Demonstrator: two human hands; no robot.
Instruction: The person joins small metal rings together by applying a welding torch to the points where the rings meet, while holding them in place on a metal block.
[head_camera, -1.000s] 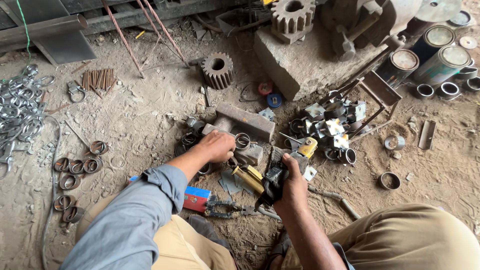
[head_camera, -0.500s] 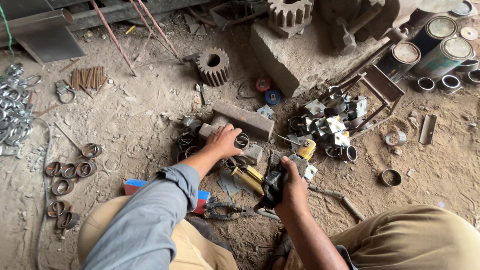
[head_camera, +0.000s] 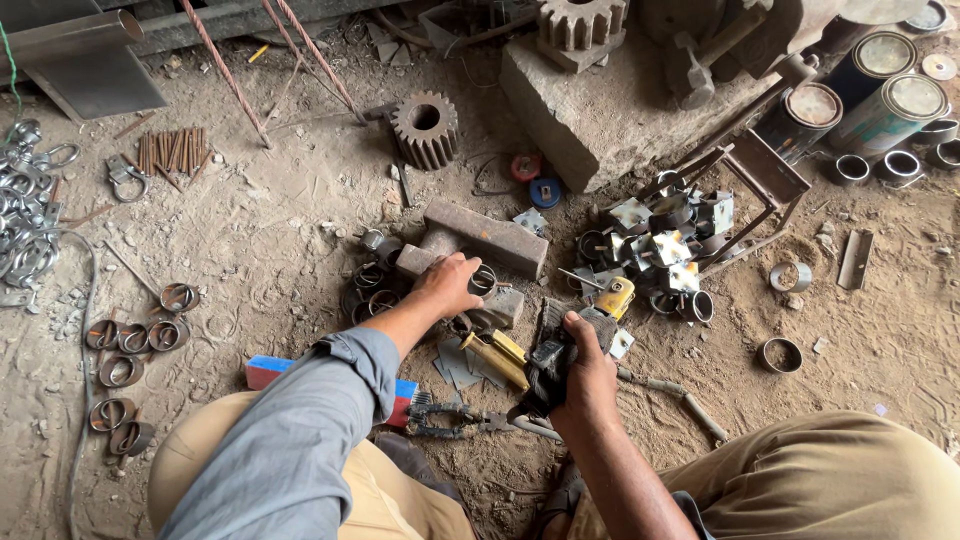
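I see my left hand (head_camera: 447, 283) resting, grip closed over rings (head_camera: 372, 288) at frame centre; right hand (head_camera: 585, 372), lower right, clutches a dark tool (head_camera: 552, 360)

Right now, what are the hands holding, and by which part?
The right hand grips a dark tool around its body. The left hand rests on a metal ring atop the steel block; no clear grasp shows.

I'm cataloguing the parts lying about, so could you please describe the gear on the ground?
The gear is a thick, rusty brown metal cog with blunt teeth all round and a large round bore through its middle. It lies flat on the dusty ground, bore upward, above the hands and left of the stone block. Neither hand touches it.
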